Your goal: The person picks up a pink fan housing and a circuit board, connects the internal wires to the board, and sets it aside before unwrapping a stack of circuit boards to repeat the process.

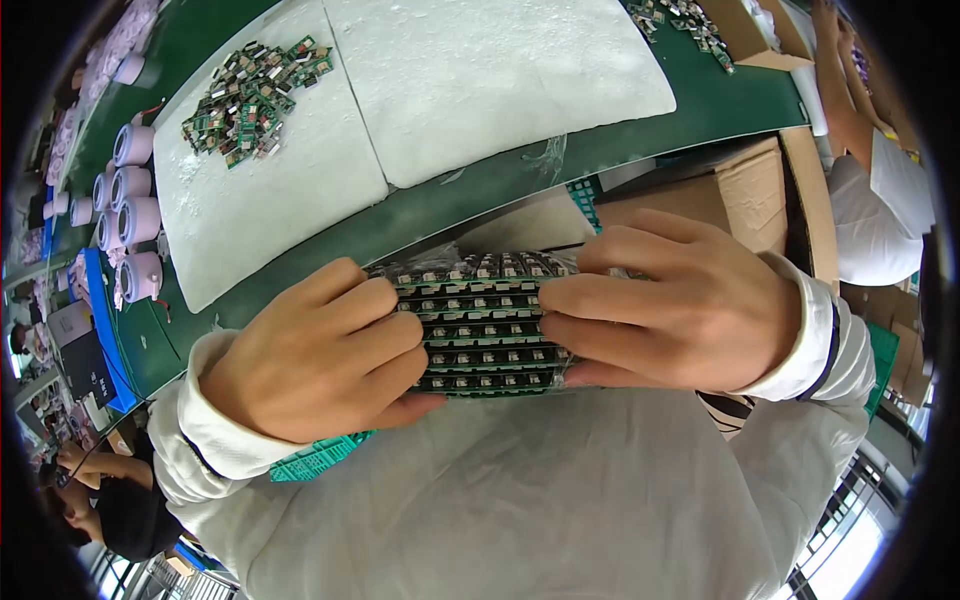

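Close in front of my body is a stack of green circuit board panels (487, 330), its edges lined with rows of small metal connectors. Clear plastic film (425, 262) shows along its far side. My left hand (325, 350) grips the left end with curled fingers. At the right end, my right hand (670, 305) is closed round the stack, fingers bent over its edge. Both thumbs are mostly hidden under or behind the panels.
White foam sheets (500, 75) cover the green table (610, 140), with a heap of small circuit boards (250, 100) on the left one. Pinkish-white cylindrical parts (138, 220) stand further left. A cardboard box (755, 195) is beyond my right hand. Other people sit at both sides.
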`<control>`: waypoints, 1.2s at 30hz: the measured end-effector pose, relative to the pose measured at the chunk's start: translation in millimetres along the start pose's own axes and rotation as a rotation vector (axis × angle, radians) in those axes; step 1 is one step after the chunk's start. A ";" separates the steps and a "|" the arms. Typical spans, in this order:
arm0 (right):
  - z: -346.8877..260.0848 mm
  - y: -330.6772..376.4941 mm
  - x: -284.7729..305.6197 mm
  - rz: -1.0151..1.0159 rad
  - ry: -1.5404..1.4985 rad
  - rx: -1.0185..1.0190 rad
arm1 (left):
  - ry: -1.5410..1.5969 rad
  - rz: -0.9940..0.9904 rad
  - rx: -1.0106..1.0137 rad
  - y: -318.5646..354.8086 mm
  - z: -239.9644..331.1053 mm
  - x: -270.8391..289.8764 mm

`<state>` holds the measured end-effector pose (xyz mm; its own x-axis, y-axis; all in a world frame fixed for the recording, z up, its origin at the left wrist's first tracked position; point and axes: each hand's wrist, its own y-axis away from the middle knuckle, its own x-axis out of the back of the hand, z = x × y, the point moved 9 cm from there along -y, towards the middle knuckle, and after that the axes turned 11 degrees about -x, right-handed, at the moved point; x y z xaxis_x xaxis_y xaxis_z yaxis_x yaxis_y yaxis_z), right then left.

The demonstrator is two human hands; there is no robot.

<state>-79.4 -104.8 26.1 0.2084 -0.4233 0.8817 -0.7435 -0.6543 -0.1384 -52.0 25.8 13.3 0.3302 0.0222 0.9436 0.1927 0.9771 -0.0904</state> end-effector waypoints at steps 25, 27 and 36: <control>-2.9 -3.7 22.8 -0.140 0.157 0.023 | -0.118 0.096 0.258 18.2 7.1 9.1; 5.8 -6.6 20.3 -0.052 0.124 0.022 | -0.003 0.041 0.250 17.9 4.8 4.7; 34.2 -51.3 27.3 0.243 -0.026 0.051 | 0.136 0.242 0.349 28.0 -9.4 28.6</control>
<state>-13.8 -104.2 41.9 0.0440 -0.5879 0.8077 -0.7410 -0.5615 -0.3683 -28.5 51.8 34.8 0.4507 0.2535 0.8559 -0.2211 0.9606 -0.1681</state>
